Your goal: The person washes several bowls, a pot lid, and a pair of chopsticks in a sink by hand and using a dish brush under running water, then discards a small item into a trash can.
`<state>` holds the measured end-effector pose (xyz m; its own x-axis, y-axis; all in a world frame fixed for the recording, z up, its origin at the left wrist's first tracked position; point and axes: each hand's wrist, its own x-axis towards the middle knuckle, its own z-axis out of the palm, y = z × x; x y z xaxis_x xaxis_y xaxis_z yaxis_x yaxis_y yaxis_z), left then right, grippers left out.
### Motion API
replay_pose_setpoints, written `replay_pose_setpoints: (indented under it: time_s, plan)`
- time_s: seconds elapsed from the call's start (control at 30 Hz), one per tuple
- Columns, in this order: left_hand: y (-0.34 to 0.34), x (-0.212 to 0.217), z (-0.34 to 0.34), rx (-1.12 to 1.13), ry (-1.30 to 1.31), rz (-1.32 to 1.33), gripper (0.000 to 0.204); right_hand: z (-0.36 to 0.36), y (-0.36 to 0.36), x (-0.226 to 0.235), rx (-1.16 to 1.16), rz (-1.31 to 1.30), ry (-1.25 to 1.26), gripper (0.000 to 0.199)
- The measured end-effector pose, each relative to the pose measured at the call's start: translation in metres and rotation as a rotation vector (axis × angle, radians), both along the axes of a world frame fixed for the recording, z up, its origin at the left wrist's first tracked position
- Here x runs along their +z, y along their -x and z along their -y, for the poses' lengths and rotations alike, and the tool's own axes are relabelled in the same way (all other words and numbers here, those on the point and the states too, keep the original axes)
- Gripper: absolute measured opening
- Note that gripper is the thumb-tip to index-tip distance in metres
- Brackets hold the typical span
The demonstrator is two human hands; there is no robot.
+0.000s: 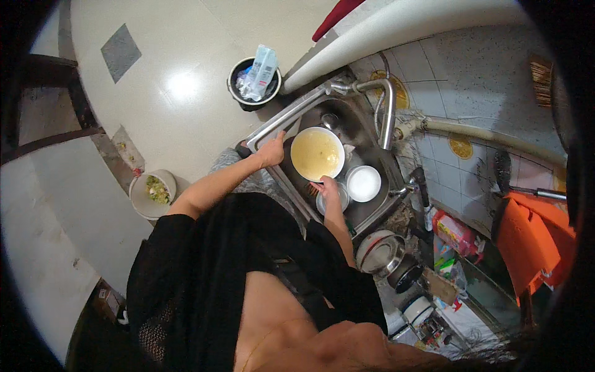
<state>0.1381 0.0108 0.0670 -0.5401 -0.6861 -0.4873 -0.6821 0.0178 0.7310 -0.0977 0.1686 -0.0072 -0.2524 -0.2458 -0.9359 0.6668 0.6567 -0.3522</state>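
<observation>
White bowl (339,168), yellowish liquid (315,154) inside, was over the sink (361,127), rim pinched in the right hand (330,188); left hand (271,152) by the sink edge, grip unreadable. One-sided hold risked tipping it, slopping onto the white dish (364,184) alongside.

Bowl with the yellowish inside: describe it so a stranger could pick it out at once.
Start at the metal sink with the curved tap along its far side. Over its basin, find the round bowl with the person's right hand at its near rim. Its wider size and yellowish inside set it apart from the smaller white bowl.
</observation>
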Motion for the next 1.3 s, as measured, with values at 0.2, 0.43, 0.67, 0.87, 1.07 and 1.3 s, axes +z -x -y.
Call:
replay_pose_setpoints:
  time_s: [0.2, 0.43, 0.67, 0.87, 1.07, 1.3]
  plan:
    - [0.015, -0.001, 0.001, 0.011, 0.088, 0.035, 0.055, 0.05, 0.015, 0.053, 0.41, -0.271, -0.09, 0.041]
    - [0.002, 0.001, 0.019, -0.036, 0.134, -0.076, 0.038, 0.117, -0.009, 0.111, 1.003, -0.697, -0.43, 0.064]
    - [0.012, -0.018, 0.017, -0.011, 0.075, -0.161, 0.034, 0.136, 0.002, 0.094, 1.69, -1.089, -0.651, 0.063]
    - [0.011, -0.024, 0.018, 0.0, 0.045, -0.18, 0.036, 0.158, -0.012, 0.101, 1.746, -0.995, -0.878, 0.052]
    - [0.008, -0.016, 0.022, -0.027, 0.028, -0.215, 0.036, 0.156, -0.005, 0.107, 1.747, -0.908, -0.837, 0.034]
    - [0.015, -0.017, 0.018, -0.01, 0.066, -0.116, 0.039, 0.114, 0.013, 0.121, 0.971, -0.589, -0.49, 0.036]
